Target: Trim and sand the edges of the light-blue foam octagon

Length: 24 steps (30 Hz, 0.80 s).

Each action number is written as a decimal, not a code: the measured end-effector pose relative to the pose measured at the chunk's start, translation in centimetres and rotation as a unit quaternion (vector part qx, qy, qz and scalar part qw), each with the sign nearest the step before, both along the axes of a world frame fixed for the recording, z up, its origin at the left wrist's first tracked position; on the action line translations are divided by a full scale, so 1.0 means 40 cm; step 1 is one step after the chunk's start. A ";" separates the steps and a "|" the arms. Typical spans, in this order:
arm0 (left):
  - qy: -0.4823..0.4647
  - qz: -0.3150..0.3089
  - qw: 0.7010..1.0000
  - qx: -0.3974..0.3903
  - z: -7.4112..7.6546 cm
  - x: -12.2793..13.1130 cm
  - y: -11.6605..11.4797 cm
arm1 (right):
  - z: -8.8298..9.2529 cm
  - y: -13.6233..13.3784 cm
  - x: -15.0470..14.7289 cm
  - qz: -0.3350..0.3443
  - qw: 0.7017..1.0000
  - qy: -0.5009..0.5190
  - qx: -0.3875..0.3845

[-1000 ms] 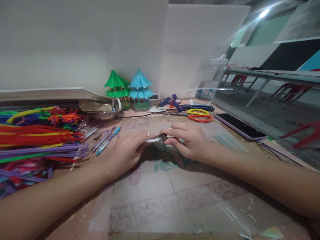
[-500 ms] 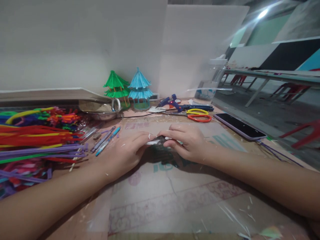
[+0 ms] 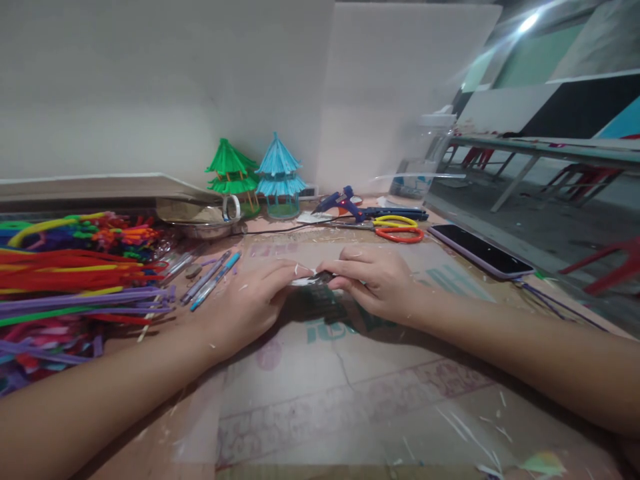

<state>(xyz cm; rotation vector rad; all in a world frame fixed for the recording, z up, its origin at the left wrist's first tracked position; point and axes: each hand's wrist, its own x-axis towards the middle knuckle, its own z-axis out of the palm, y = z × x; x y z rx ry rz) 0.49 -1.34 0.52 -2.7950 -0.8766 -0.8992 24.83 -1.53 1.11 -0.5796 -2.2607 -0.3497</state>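
Over the middle of the work sheet, my left hand (image 3: 257, 293) and my right hand (image 3: 377, 280) almost meet at the fingertips. The fingers of my left hand pinch a thin white piece (image 3: 302, 282), mostly covered by the hand. Between the two hands shows a small dark object (image 3: 324, 277), pinched by the thumb and fingers of my right hand; its kind is too blurred to make out. Tiny white shreds cling to my left hand and forearm. Beneath lies a translucent sheet (image 3: 300, 407) over printed cardboard.
Bundles of coloured pipe cleaners (image 3: 75, 267) lie at left, beside pens (image 3: 215, 283) and a metal bowl (image 3: 200, 220). Behind stand a green pagoda model (image 3: 230, 167) and a blue one (image 3: 279, 177). A glue gun (image 3: 343, 202), scissors (image 3: 399, 230) and a phone (image 3: 480, 250) lie at back right.
Both hands keep nearly the same place and grip. The dark object between the fingertips is turned slightly, and the whole view has shifted a little.
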 end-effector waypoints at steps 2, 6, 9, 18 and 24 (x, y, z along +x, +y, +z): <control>0.002 -0.002 1.000 0.002 -0.001 0.000 0.001 | -0.001 0.000 0.000 0.001 1.000 0.003 -0.005; 0.004 0.000 1.000 0.010 -0.001 0.000 0.000 | 0.000 0.000 -0.001 0.002 1.000 0.009 -0.003; 0.006 0.004 1.000 -0.003 0.002 0.001 -0.002 | 0.000 0.001 -0.001 0.003 1.000 0.015 -0.001; 0.013 0.017 1.000 -0.015 0.005 0.004 -0.003 | -0.002 -0.002 -0.003 -0.012 1.000 0.008 -0.014; 0.014 0.015 1.000 -0.003 -0.001 0.004 -0.004 | 0.001 -0.004 -0.010 -0.008 1.000 0.005 -0.008</control>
